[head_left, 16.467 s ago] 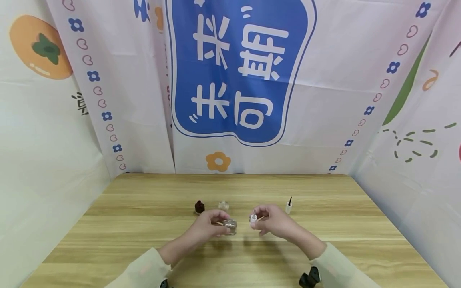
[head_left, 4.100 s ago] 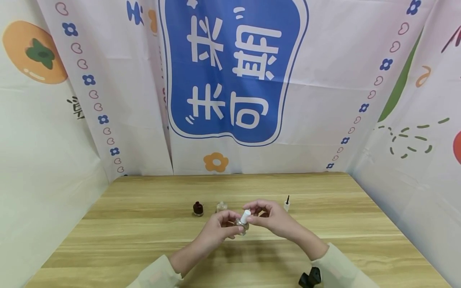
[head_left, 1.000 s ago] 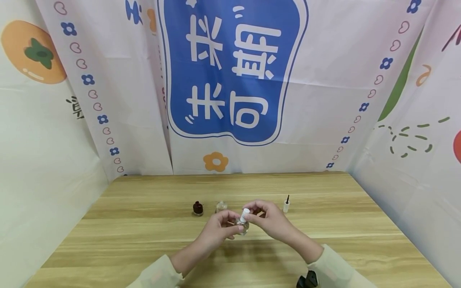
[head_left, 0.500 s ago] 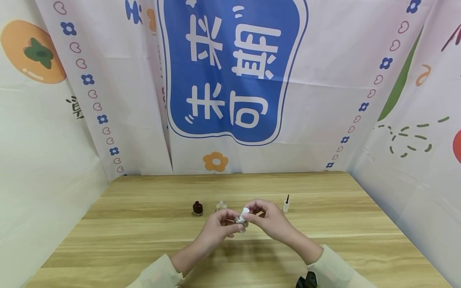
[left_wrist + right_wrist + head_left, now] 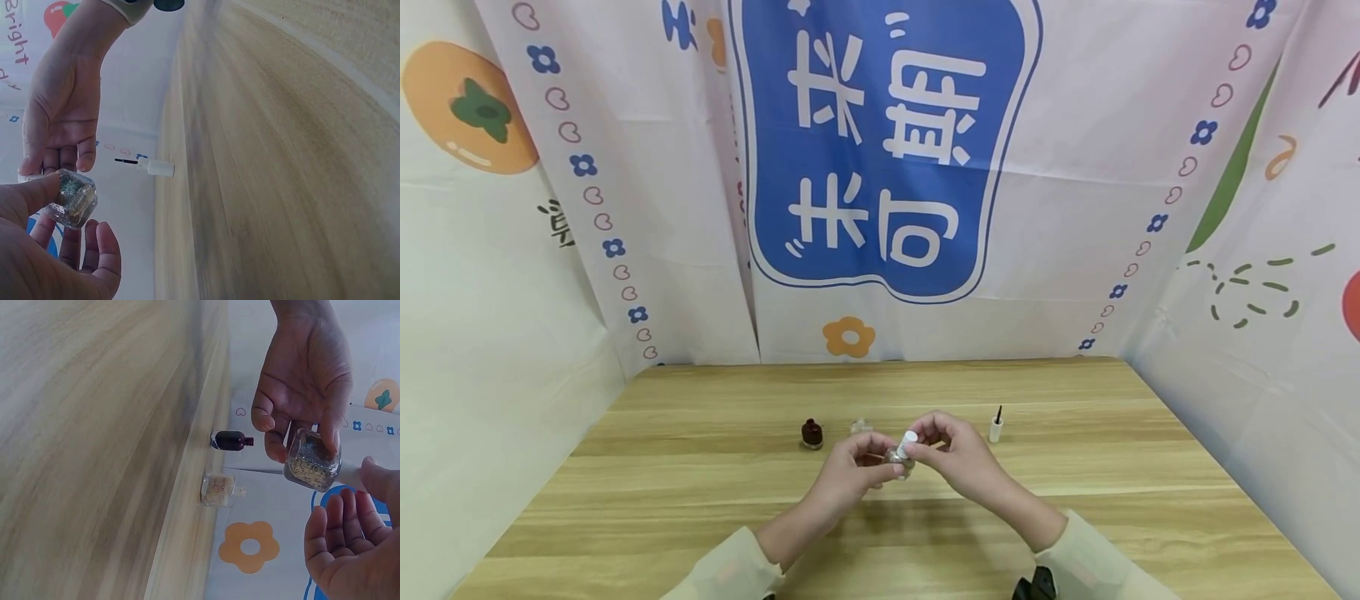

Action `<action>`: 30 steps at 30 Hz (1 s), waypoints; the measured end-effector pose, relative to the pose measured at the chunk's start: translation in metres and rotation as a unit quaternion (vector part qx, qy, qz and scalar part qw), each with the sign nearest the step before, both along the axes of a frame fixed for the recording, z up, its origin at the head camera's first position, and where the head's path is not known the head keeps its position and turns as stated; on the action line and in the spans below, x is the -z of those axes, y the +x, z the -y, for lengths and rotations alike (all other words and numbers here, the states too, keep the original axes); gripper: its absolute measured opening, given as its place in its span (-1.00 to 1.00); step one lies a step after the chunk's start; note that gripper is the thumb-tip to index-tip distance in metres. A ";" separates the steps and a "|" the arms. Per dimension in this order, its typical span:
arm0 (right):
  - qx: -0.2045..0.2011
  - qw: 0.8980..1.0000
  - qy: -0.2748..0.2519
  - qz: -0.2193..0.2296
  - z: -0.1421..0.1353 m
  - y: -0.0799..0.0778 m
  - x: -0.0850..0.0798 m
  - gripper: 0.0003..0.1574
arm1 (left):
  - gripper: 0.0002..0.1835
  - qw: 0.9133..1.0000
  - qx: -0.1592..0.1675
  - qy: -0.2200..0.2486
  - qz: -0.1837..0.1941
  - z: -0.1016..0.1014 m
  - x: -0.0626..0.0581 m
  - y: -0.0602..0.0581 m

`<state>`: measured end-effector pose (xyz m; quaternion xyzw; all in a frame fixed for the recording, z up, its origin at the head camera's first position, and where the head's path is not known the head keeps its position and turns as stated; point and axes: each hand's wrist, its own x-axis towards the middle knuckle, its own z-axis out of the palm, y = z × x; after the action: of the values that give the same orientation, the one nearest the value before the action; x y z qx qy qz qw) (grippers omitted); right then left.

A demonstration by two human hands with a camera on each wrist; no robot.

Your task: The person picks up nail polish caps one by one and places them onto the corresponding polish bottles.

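Note:
My left hand (image 5: 844,471) grips a clear glass nail polish bottle (image 5: 311,467) with gold and greenish glitter inside, its thumb across the glass. A white cap (image 5: 907,444) sits on the bottle's neck, tilted up to the right. Thumb and fingertips of my right hand (image 5: 957,454) pinch this cap. Both hands are above the table, close together. Behind them stand an uncapped dark red nail polish bottle (image 5: 812,434) and an uncapped clear bottle (image 5: 218,490) with pale contents, partly hidden by the left hand in the head view.
Another white cap (image 5: 996,430) stands upright on the wooden table (image 5: 700,500), to the right behind my right hand, its black brush pointing up. A printed white cloth (image 5: 1060,250) hangs behind the table's far edge and along both sides.
In the oldest frame my right hand held the white cap apart from the glitter bottle; from 4.1 seconds ago it is on the neck. Since then both hands have shifted slightly up and left.

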<state>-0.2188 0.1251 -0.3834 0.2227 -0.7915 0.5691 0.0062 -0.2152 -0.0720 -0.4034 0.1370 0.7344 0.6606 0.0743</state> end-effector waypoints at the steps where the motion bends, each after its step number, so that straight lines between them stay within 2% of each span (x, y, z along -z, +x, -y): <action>1: 0.002 1.000 0.000 0.000 0.000 0.000 0.000 -0.75 | -0.69 1.000 0.000 0.000 -0.001 0.000 0.000 0.000; 10: 0.021 1.000 -0.007 -0.004 0.002 -0.007 0.009 -0.79 | -0.69 1.000 -0.007 -0.005 -0.009 0.000 0.001 -0.004; 22: 0.069 0.996 -0.047 0.037 0.011 -0.011 0.019 -0.81 | -0.70 1.000 -0.017 -0.014 -0.005 -0.002 0.010 -0.012; 30: 0.072 0.995 -0.058 0.046 0.013 -0.010 0.022 -0.79 | -0.72 0.999 -0.020 -0.025 -0.021 -0.002 0.016 -0.015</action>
<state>-0.2288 0.1117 -0.4058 0.1379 -0.7707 0.6217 0.0240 -0.2300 -0.0703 -0.4190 0.1342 0.7547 0.6404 0.0486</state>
